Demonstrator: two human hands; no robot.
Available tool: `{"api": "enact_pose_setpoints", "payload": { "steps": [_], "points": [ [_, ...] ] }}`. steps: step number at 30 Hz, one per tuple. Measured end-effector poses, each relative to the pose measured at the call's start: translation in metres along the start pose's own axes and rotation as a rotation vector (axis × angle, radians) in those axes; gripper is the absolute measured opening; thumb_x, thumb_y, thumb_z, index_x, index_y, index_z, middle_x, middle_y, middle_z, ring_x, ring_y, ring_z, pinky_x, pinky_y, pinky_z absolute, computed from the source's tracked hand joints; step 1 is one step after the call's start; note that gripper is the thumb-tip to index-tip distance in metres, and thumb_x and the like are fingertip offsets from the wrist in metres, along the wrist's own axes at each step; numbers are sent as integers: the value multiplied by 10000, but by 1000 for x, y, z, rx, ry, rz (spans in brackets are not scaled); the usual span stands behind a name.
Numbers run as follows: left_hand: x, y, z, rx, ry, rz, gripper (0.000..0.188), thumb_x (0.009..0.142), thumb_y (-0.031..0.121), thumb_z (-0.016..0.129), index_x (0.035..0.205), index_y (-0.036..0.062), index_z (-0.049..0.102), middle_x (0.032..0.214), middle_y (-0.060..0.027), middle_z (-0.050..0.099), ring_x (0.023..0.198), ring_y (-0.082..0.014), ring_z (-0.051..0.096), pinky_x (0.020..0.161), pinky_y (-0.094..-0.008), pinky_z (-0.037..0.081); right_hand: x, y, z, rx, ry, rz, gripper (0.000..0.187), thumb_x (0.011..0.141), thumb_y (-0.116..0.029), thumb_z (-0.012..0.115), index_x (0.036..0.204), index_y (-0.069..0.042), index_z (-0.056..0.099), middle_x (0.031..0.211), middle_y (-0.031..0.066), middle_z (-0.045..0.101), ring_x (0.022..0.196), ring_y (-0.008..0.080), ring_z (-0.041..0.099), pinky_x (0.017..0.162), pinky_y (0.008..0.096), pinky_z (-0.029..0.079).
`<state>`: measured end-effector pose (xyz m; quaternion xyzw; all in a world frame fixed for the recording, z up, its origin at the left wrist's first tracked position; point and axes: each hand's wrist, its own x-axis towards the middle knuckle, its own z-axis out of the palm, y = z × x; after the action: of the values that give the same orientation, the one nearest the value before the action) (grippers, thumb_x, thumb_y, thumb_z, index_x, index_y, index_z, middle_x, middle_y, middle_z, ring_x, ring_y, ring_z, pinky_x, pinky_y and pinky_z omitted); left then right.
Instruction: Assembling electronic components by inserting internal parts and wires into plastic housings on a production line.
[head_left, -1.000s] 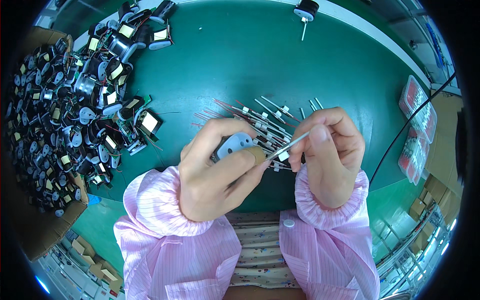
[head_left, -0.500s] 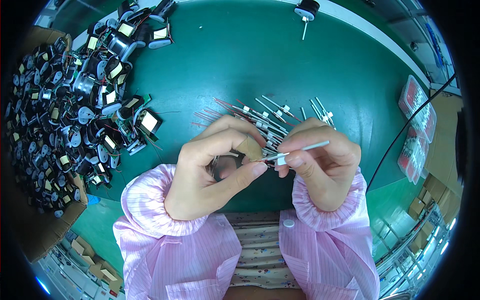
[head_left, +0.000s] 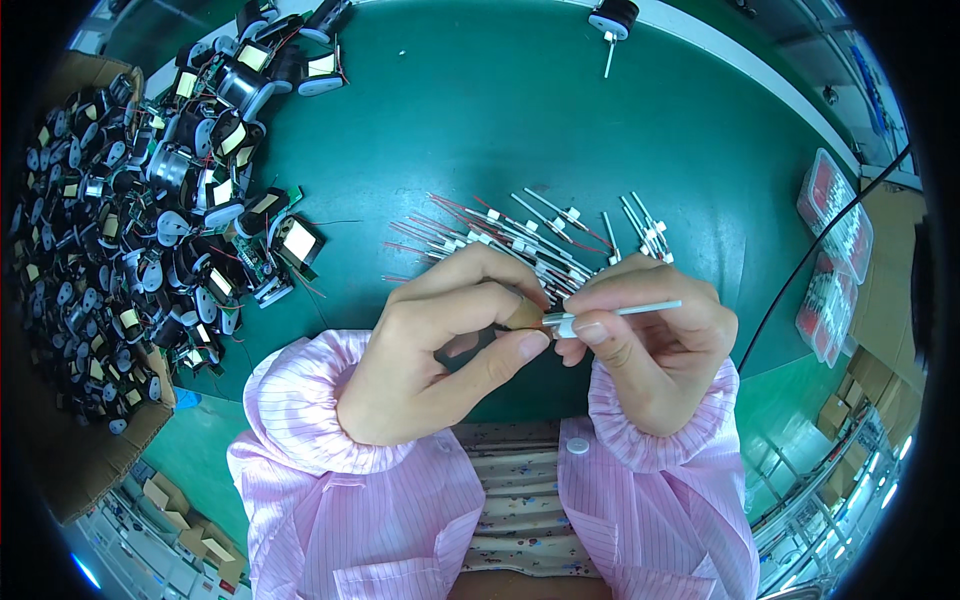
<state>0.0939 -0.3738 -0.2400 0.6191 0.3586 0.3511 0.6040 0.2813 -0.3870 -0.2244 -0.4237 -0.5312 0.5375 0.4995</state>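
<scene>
My right hand pinches a thin white rod with a small white block on it between thumb and index finger. The rod points right, tilted slightly up. At its left end, the thumb and index finger of my left hand close on the tip, so that end is mostly covered. A tan cover wraps the left index fingertip. Just beyond my hands lies a loose pile of similar white rods with white blocks and red leads, partly hidden by my fingers. A few more rods lie right of it.
Black spool-like parts with circuit boards heap up at the left, in and beside a cardboard box. Another black spool stands at the far edge. Clear plastic boxes sit at the right, near a black cable.
Both hands have shifted slightly right together with the rod. The left fingers have moved with it, and a little more of the pile shows behind the right hand.
</scene>
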Motion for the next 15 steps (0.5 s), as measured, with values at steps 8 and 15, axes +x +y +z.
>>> {"api": "enact_pose_setpoints", "payload": {
  "steps": [8,15],
  "points": [
    [-1,10,-13,-42,-27,-74,63,839,-4,594,831,-48,638,1007,-186,577,831,-169,555,709,-259,428,5,-11,-5,331,58,274,132,776,81,696,898,67,650,854,133,661,692,146,640,606,250,541],
    [-3,4,-9,-34,25,41,43,827,-25,631,866,-37,647,975,-108,573,677,-87,518,554,-213,396,6,8,0,-49,-132,15,195,695,64,736,877,9,691,810,102,653,681,130,588,563,225,416]
  ]
}}
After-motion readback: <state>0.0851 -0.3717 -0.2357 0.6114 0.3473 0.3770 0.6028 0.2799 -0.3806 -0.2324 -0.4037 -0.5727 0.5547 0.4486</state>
